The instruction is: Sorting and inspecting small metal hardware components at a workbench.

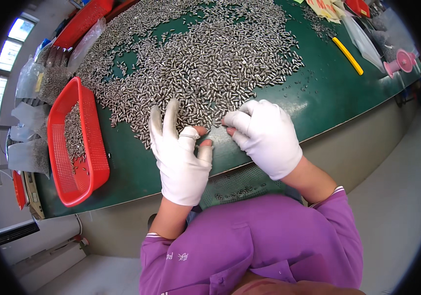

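A wide layer of small, shiny metal pins (205,64) covers much of the green tabletop (131,182). My left hand (183,160), in a white glove with bare thumb and index tips, is at the near edge of the pins. Its thumb and index finger close in a pinch by a small dark metal pin, while the other fingers stretch forward over the layer. Just to its right, my right hand (264,137), gloved the same way, has its fingers curled and thumb and index tips together. Whatever lies between those tips is too small to make out.
A red plastic basket (99,162) with more pins stands at the left. Below the table edge, a green perforated tray (220,187) holds several dark pieces. A yellow-handled cutter (348,56) and a pink spool (403,61) lie at right. Filled plastic bags (28,152) line the left side.
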The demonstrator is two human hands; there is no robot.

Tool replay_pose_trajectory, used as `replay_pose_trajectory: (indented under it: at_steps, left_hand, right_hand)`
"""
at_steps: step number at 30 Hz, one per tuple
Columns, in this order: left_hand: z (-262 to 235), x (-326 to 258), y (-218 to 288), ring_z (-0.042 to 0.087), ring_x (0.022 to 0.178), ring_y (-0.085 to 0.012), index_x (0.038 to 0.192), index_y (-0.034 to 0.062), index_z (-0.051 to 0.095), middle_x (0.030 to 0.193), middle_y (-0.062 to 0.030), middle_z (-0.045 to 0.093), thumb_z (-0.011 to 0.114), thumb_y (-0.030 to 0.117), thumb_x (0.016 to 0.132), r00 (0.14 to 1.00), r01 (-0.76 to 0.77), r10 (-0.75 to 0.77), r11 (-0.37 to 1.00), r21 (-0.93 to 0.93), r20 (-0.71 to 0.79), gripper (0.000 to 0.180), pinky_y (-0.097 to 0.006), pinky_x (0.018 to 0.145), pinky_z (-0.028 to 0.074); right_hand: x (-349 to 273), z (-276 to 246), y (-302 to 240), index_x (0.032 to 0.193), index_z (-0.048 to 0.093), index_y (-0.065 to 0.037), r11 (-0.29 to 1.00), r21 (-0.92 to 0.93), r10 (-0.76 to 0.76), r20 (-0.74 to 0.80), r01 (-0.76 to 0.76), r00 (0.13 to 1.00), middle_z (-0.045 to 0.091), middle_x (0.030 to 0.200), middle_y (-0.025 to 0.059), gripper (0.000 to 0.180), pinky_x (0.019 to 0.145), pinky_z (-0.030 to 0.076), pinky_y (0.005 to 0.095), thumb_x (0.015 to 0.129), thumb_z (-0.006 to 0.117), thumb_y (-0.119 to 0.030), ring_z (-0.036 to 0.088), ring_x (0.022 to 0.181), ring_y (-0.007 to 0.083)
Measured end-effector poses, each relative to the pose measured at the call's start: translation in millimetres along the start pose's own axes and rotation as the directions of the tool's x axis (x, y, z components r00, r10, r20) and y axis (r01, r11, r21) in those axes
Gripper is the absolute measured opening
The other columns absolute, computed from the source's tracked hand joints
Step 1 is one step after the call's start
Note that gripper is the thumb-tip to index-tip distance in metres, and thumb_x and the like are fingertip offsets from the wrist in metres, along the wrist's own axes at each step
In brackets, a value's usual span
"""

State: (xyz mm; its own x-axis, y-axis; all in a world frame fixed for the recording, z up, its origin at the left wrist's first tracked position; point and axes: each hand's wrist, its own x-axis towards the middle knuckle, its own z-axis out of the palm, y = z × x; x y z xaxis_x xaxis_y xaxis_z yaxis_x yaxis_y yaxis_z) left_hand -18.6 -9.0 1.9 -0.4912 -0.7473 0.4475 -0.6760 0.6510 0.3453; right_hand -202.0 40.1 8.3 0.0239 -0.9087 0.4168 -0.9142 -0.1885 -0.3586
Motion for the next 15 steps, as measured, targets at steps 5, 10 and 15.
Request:
replay_pose_trajectory:
  at_steps: [5,10,15]
  left_hand:
    - [3,5,4,0.035,0.139,-0.0541,0.089,0.0090,0.064,0.148,-0.0225,0.047,0.078,0.009,0.073,1.000,0.016,-0.015,0.999,0.029,-0.018,0.021,-0.062,0.116,0.030]
    - [3,5,4,0.035,0.142,-0.0521,0.087,0.0098,0.062,0.151,-0.0186,0.046,0.077,0.004,0.072,1.000,-0.008,0.008,0.999,0.031,0.012,0.022,-0.058,0.114,0.034]
    - [0,4,9,0.036,0.141,-0.0524,0.087,0.0104,0.062,0.151,-0.0183,0.047,0.080,0.007,0.070,0.998,-0.017,0.020,0.999,-0.041,0.056,0.025,-0.058,0.113,0.035]
  right_hand:
    - [3,-2,-5,0.089,0.066,-0.016,0.999,-0.027,0.019,0.065,-0.018,0.998,0.060,0.085,0.0043,0.007,0.074,0.053,0.0411,0.083,0.069,-0.019,0.064,0.084,0.0253]
    - [-3,-6,3,0.089,0.066,-0.015,0.988,0.157,-0.028,0.172,0.001,0.985,0.061,0.086,0.0055,0.006,0.075,0.053,0.0418,0.083,0.069,-0.018,0.064,0.085,0.0272]
    - [-3,-7,4,0.090,0.068,-0.014,0.971,0.238,-0.065,0.156,0.027,0.986,0.061,0.088,0.0066,0.007,0.076,0.053,0.0421,0.083,0.069,-0.016,0.063,0.085,0.0288]
